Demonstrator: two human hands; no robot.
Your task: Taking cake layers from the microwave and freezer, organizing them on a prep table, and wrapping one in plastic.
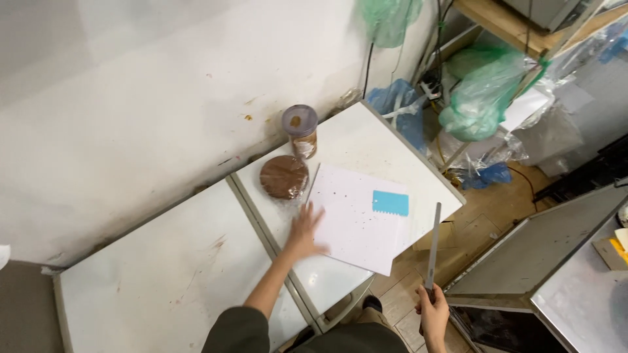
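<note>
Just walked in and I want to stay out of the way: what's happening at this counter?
A person stands at a white counter. Their left hand lies flat on the edge of a white board that carries a small blue toothed scraper. Their right hand holds a long metal blade upright off the counter's edge. A round brown cake layer lies near the wall beside a lidded jar.

Round lidded jar point(300, 130) against the wall (brown contents), green plastic bags point(484, 98) at right
</note>
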